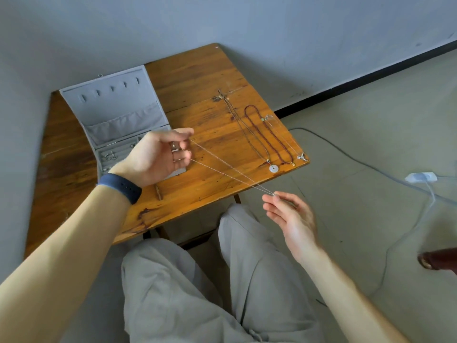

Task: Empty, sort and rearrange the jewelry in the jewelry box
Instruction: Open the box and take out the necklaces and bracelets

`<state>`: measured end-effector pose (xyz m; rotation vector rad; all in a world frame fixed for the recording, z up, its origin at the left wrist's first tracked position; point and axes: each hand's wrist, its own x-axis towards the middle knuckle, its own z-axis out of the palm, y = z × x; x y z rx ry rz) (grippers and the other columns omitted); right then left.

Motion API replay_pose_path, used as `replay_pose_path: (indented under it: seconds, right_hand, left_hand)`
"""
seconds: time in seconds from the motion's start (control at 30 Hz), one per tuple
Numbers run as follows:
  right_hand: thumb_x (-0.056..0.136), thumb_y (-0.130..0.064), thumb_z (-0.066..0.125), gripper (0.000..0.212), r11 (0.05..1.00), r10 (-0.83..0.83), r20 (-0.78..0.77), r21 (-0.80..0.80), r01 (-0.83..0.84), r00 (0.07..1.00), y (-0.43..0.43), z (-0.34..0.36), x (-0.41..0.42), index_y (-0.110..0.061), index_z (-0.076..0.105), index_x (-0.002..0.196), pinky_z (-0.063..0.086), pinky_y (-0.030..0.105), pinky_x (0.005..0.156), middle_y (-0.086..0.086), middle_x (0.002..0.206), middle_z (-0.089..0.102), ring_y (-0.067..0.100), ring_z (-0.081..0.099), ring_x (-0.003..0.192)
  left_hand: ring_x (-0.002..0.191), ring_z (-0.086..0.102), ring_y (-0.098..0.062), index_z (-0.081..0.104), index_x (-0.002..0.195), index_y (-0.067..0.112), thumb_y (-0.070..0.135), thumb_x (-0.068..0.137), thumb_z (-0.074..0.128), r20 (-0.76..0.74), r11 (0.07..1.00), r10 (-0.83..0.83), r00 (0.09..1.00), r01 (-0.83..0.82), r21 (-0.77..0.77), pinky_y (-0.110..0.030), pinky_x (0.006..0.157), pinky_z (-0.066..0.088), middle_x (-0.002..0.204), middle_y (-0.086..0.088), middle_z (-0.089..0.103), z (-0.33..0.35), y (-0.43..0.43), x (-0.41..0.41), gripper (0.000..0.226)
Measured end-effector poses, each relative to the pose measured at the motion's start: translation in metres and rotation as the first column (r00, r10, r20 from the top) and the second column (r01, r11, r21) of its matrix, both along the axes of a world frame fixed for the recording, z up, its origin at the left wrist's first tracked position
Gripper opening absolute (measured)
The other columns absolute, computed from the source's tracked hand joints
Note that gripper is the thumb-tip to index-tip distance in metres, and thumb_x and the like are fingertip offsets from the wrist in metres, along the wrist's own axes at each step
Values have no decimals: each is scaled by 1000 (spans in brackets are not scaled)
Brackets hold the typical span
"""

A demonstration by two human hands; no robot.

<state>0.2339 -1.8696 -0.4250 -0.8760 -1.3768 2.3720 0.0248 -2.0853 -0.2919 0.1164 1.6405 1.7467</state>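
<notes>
Now | left hand (158, 157), right hand (289, 214) pinch 1 chain (222, 161) | 3 necklaces (273, 168) on table (197, 78)

Worn wooden table (197, 78) in a corner. Behind and left of the table, plain grey-blue walls (272, 26). Right of the table, pale floor (358, 115), black baseboard (371, 73), grey cable (346, 149), white power strip (420, 177).

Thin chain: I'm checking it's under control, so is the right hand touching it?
Touching. The head view shows the right hand pinching one end of the thin chain at its fingertips; the left hand holds the other end.
</notes>
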Motion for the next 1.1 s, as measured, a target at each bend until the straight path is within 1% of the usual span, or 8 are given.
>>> replay_pose_path:
  seconds: [0.07, 0.13, 0.23, 0.5, 0.63, 0.8, 0.9, 1.1]
  right_hand:
    - [93, -10, 69, 15, 1000, -2, 9, 18, 2, 1000, 0, -2, 1, -10, 70, 108, 60, 27, 77, 11, 101, 77, 27, 74, 95]
    - [91, -11, 71, 14, 999, -4, 9, 51, 4, 1000, -2, -4, 0, -13, 73, 104, 59, 25, 76, 9, 100, 77, 24, 74, 95]
    - [87, -15, 76, 14, 993, -7, 25, 116, 4, 1000, -5, -4, -4, -23, 78, 99, 57, 21, 75, 4, 96, 77, 18, 74, 92]
    - [89, -23, 75, 11, 982, -9, 11, 188, 7, 1000, -14, 6, -34, -29, 76, 98, 57, 21, 73, -2, 96, 76, 14, 74, 89]
    - [90, -26, 74, 10, 954, -102, 100, 290, 69, 990, -8, 5, -50, -31, 73, 99, 59, 26, 75, -9, 91, 76, 10, 73, 85]
    - [87, -32, 75, 12, 937, -186, 150, 324, 130, 971, -7, 1, -59, -43, 69, 89, 56, 21, 66, -17, 88, 74, 6, 72, 80]
    - [85, -30, 76, 10, 922, -204, 167, 364, 132, 965, -9, -4, -63, -38, 70, 85, 57, 25, 71, -16, 85, 74, 6, 70, 81]
    - [89, -30, 74, 9, 841, -213, 91, 524, 136, 973, -13, -9, -63, -36, 68, 86, 50, 10, 64, -18, 83, 70, 2, 67, 78]
  left_hand:
    - [63, 56, -12, 70, 106, 13, 12, 91, 65, -183, 960, -122, 976, 70, -270, -25, 62, 43, 73, 0, 62, 3, 1, -10, 16]
    - [65, 62, -11, 73, 105, 20, 17, 93, 68, -349, 837, -318, 882, 88, -539, -24, 62, 45, 80, 1, 73, 7, 6, -20, 14]
    - [69, 70, -5, 73, 103, 28, 25, 94, 69, -486, 703, -473, 735, -18, -711, -17, 68, 49, 82, 8, 76, 8, 22, -33, 11]
    - [86, 63, -15, 73, 102, 17, 19, 96, 65, -674, 634, -511, 533, -297, -715, -23, 72, 45, 95, 1, 70, -17, 80, -79, 10]
    - [85, 64, -19, 72, 102, 17, 15, 97, 62, -687, 635, -516, 511, -310, -707, -29, 74, 49, 97, -2, 70, -31, 100, -101, 11]
    - [79, 63, -23, 72, 98, 22, 18, 96, 63, -665, 611, -579, 472, -289, -737, -32, 71, 49, 95, -3, 71, -49, 119, -119, 10]
    - [84, 65, -24, 72, 99, 23, 19, 95, 64, -624, 583, -604, 495, -259, -770, -41, 76, 57, 97, -3, 71, -61, 127, -121, 9]
    - [84, 64, -26, 65, 103, 24, 21, 96, 62, -652, 578, -603, 460, -311, -754, -42, 72, 57, 98, -2, 69, -73, 129, -124, 8]
